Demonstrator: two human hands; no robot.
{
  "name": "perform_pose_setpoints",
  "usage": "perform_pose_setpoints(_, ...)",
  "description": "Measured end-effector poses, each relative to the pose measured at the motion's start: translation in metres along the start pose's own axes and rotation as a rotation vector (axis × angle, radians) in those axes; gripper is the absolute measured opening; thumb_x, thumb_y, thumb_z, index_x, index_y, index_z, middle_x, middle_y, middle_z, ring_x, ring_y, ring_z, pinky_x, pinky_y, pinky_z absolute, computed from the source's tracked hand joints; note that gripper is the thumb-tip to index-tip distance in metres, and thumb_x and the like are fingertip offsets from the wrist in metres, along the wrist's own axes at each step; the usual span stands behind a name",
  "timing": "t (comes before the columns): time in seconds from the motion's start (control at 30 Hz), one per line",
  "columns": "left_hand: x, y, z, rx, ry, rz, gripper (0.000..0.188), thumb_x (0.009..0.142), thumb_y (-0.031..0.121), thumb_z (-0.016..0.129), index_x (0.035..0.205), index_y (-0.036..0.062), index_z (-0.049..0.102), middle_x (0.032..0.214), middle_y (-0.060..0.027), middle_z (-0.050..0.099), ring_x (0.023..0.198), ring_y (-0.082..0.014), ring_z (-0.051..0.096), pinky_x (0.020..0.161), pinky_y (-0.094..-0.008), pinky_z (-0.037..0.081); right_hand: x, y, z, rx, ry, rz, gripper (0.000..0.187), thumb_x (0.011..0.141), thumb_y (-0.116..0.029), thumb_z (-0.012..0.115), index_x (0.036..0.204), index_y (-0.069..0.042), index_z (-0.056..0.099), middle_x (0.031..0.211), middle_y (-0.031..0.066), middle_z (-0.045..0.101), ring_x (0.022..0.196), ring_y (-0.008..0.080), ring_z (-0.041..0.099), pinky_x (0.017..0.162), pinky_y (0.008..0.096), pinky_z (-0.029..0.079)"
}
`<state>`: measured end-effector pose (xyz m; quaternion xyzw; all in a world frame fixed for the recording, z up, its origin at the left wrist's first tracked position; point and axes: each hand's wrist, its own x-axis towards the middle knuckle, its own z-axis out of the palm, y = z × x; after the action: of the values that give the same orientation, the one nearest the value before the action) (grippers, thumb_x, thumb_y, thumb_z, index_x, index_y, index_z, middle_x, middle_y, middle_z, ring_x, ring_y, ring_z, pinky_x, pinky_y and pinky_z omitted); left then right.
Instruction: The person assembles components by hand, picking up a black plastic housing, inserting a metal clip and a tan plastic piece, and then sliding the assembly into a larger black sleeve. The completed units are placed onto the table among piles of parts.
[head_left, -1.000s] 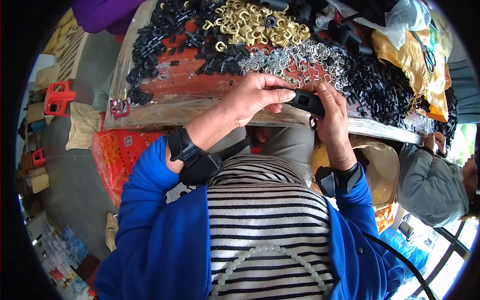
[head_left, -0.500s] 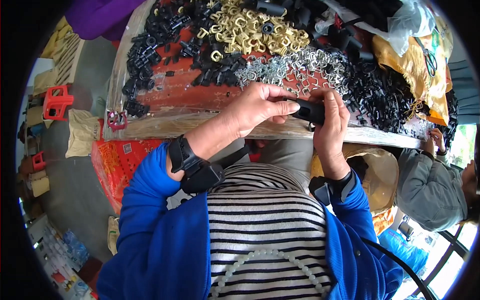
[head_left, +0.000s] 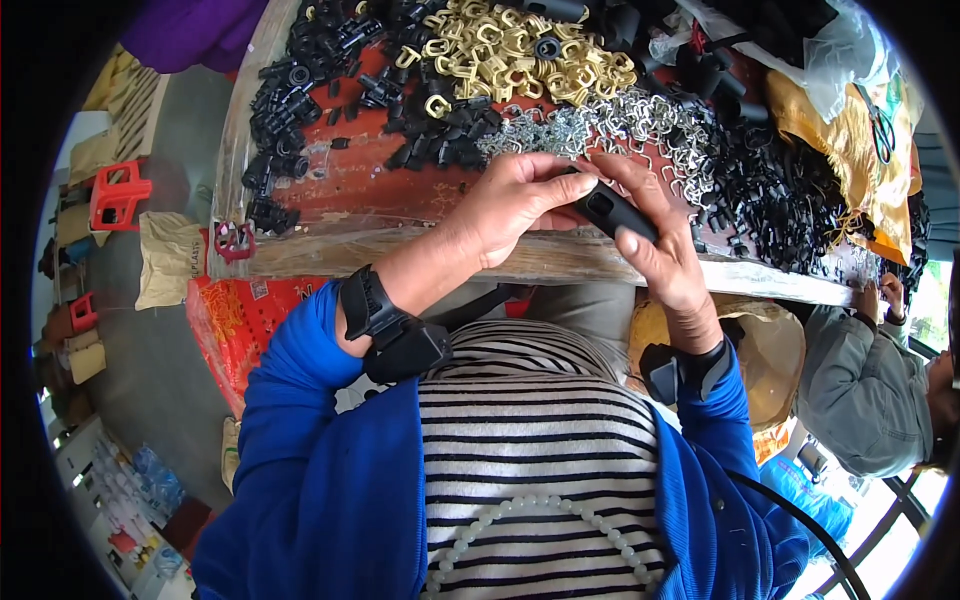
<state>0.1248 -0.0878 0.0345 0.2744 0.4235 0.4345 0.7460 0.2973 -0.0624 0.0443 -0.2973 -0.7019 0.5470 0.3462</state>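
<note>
Above the table's near edge I hold a black plastic tube (head_left: pixel 617 212) with a slot in its side. My left hand (head_left: pixel 535 205) pinches its upper left end between thumb and fingers. Around the lower right end, my right hand (head_left: pixel 665 235) has its thumb on the near side and its fingers on the far side. Just beyond the hands lie bent silver wire clips (head_left: pixel 650 130) and a heap of cream-coloured plastic clips (head_left: pixel 510 50). Whether a small part sits between the left fingertips is hidden.
Black plastic fittings (head_left: pixel 285 120) cover the table's left side, and more small black parts (head_left: pixel 775 180) pile up at the right. A yellow sack (head_left: pixel 815 120) with scissors (head_left: pixel 882 135) lies far right. Another person's hand (head_left: pixel 890 290) works at the right edge. A red stool (head_left: pixel 118 195) stands left.
The black tube has tilted more steeply, its right end swinging toward me. My right hand has shifted right, its thumb moving down along the tube. The left hand keeps its pinch.
</note>
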Motion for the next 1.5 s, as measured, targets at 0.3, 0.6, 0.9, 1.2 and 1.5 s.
perform_pose_setpoints(0.3,-0.035,-0.013,0.020,-0.068,-0.131,0.055,0.019,0.078,0.012,0.053,0.094,0.0015,0.052,0.087,-0.0054,0.054,0.076,-0.0139,0.055,0.066,-0.0265,0.048,-0.024,-0.028,0.009,-0.261,-0.285,-0.213,0.073,0.062,-0.033,0.064,0.117,0.003,0.033,0.109,0.0188,0.044,0.102,0.0307,0.041,0.089,0.0365,0.029)
perform_pose_setpoints(0.6,-0.031,-0.018,0.014,-0.134,-0.193,-0.070,0.032,0.076,0.027,0.056,0.097,0.0038,0.049,0.080,-0.0063,0.055,0.073,-0.0144,0.056,0.066,-0.0260,0.047,-0.027,-0.021,0.009,-0.539,-0.096,-0.365,0.057,0.064,-0.030,0.054,0.105,0.007,0.042,0.100,0.0204,0.049,0.093,0.0318,0.048,0.082,0.0365,0.035)
perform_pose_setpoints(0.9,0.025,0.016,0.008,-0.129,-0.031,0.044,0.062,0.077,0.048,0.042,0.115,-0.0008,0.032,0.093,-0.0143,0.054,0.090,-0.0213,0.052,0.082,-0.0319,0.039,0.005,-0.011,0.020,-0.323,-0.187,-0.347,0.051,0.062,-0.026,0.052,0.098,0.010,0.046,0.092,0.0193,0.053,0.085,0.0293,0.052,0.077,0.0340,0.038)
perform_pose_setpoints(1.2,0.027,0.023,0.012,-0.104,-0.303,0.132,0.067,0.078,0.050,0.037,0.117,-0.0040,0.029,0.099,-0.0192,0.050,0.093,-0.0244,0.050,0.083,-0.0313,0.038,0.013,-0.020,0.024,-0.204,-0.179,-0.376,0.040,0.057,-0.014,0.055,0.092,0.004,0.049,0.081,0.0129,0.053,0.069,0.0257,0.052,0.067,0.0300,0.042)
perform_pose_setpoints(1.5,-0.023,0.017,0.039,-0.110,-0.376,0.143,0.070,0.075,0.052,0.040,0.116,-0.0041,0.031,0.099,-0.0178,0.049,0.090,-0.0225,0.049,0.082,-0.0320,0.038,-0.020,-0.039,0.033,-0.107,-0.219,-0.346,0.035,0.060,-0.019,0.051,0.088,0.002,0.045,0.084,0.0139,0.051,0.073,0.0222,0.050,0.068,0.0279,0.040)
